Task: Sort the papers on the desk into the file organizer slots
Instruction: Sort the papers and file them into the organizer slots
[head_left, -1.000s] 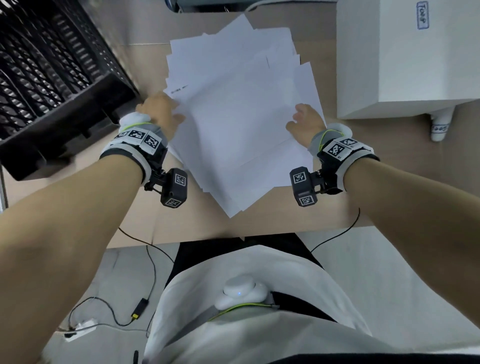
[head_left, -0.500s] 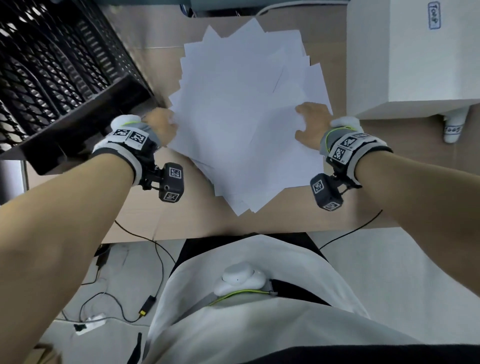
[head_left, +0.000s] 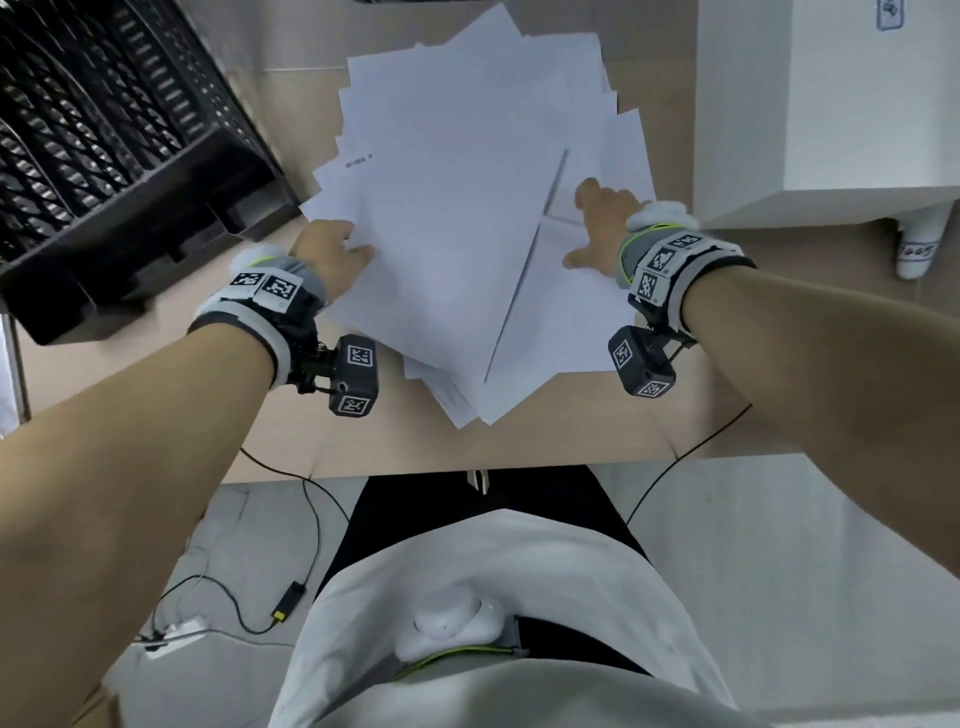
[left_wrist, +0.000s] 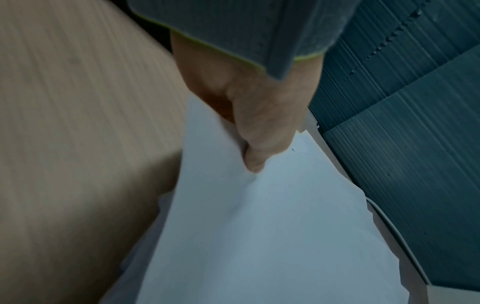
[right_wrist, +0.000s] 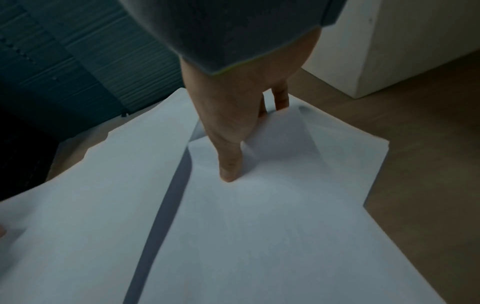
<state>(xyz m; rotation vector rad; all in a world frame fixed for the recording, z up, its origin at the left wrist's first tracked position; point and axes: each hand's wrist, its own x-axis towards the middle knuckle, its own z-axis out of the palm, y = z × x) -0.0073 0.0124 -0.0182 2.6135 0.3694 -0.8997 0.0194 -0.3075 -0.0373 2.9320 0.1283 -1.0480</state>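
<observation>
A loose pile of white papers (head_left: 467, 104) lies fanned out on the wooden desk (head_left: 571, 426). My left hand (head_left: 332, 254) pinches the left edge of the top sheets (head_left: 447, 249), thumb on top, and they sit slightly raised with a shadow line along their right edge. In the left wrist view the left hand's (left_wrist: 259, 123) thumb presses the top sheets (left_wrist: 259, 236). My right hand (head_left: 597, 228) grips the pile's right side; in the right wrist view the right hand (right_wrist: 233, 133) has its thumb on top and fingers tucked under a curled sheet (right_wrist: 285, 144). The black mesh file organizer (head_left: 104, 156) stands at the left.
A large white box (head_left: 831, 104) stands at the right of the desk, close to the papers. A small white bottle (head_left: 917, 249) lies beside it. Cables (head_left: 311, 519) hang below the desk's front edge.
The top sheets have come apart from the rest of the pile on the left hand's side, and a shadow gap has appeared. The right hand stays on the pile's right edge.
</observation>
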